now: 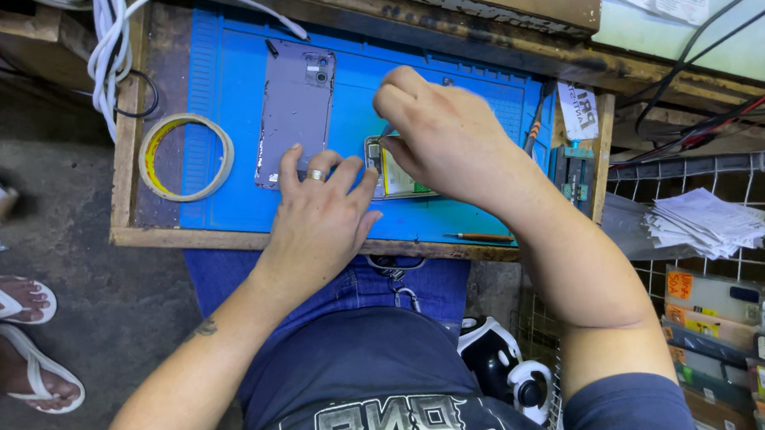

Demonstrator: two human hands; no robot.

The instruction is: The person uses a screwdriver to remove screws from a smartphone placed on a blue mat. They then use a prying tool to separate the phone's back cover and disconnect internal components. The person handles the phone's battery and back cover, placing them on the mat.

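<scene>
Left hand (pixel 315 215): ringed, fingers spread flat, pinning the opened phone body (pixel 390 171) to the blue mat (pixel 214 119) at the tabletop's front edge.
Right hand (pixel 435 135): fingers pinched on a thin metal tool (pixel 385 134), tip at the phone's top end.
Purple back cover (pixel 295 113): loose, just beside.
Tape roll (pixel 185 157): left of the mat.
Risk: tool slip could gouge exposed parts if hold-down pressure eases.

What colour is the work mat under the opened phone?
The work mat is bright blue; the head view shows it best, beneath both hands.
</scene>
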